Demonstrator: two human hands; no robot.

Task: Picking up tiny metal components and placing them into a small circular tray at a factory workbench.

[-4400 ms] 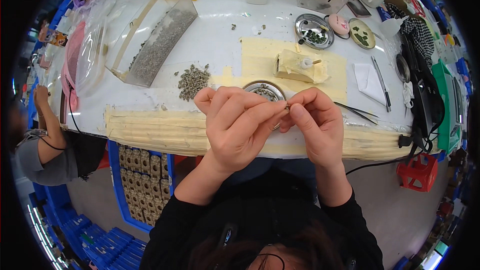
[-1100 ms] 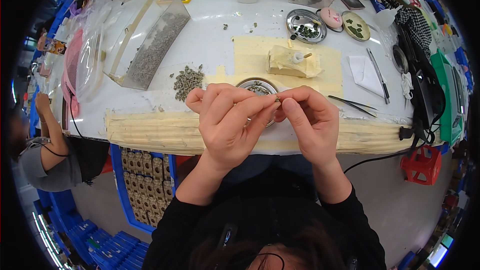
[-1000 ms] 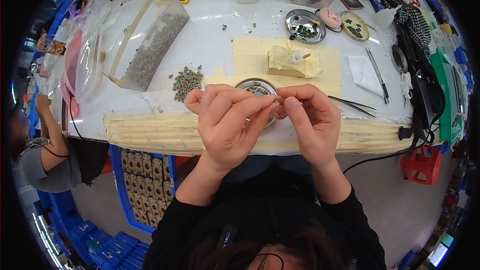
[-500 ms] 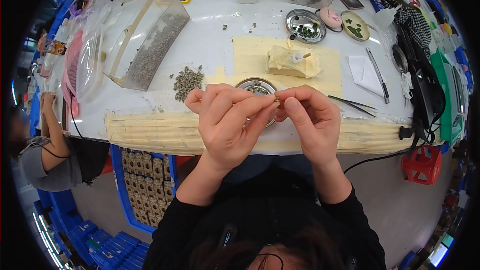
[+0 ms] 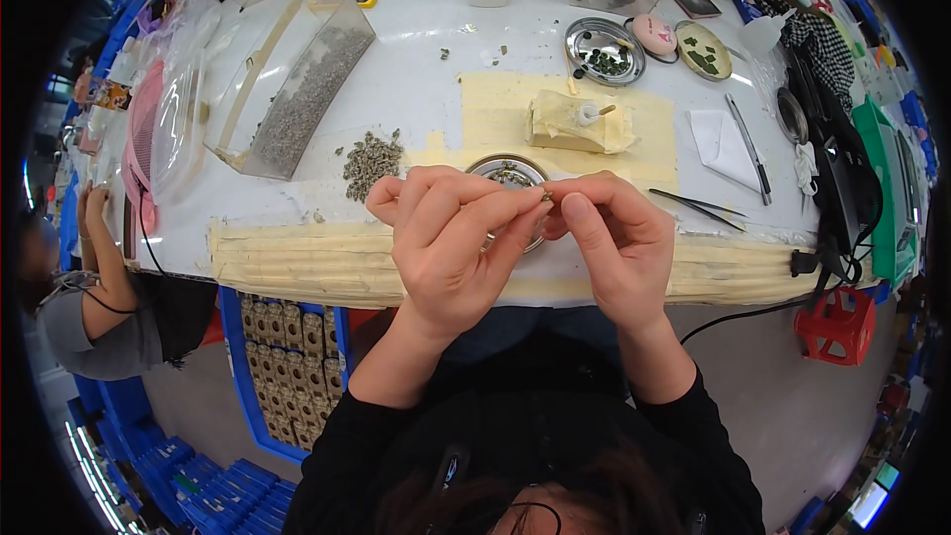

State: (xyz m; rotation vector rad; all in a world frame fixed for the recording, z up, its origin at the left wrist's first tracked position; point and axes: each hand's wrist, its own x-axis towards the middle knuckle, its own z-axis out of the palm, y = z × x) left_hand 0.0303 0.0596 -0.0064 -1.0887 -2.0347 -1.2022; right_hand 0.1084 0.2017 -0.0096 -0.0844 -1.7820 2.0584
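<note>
While a clear bin (image 5: 332, 12) of grey bits stands at the left of the white table (image 5: 416, 69), a loose pile of small metallic pieces (image 5: 371, 166) lies between it and the left hand (image 5: 448, 250), whose thumb and forefinger pinch a tiny part (image 5: 546, 196). Just beyond, partly hidden, sits a round metal dish (image 5: 506, 158) holding more pieces. Narrowly curled, the right hand (image 5: 626, 250) meets the left at that part; whether it grips too, I cannot tell. Farther right, black tweezers (image 5: 696, 208) lie near a folded white sheet (image 5: 721, 147)
</note>
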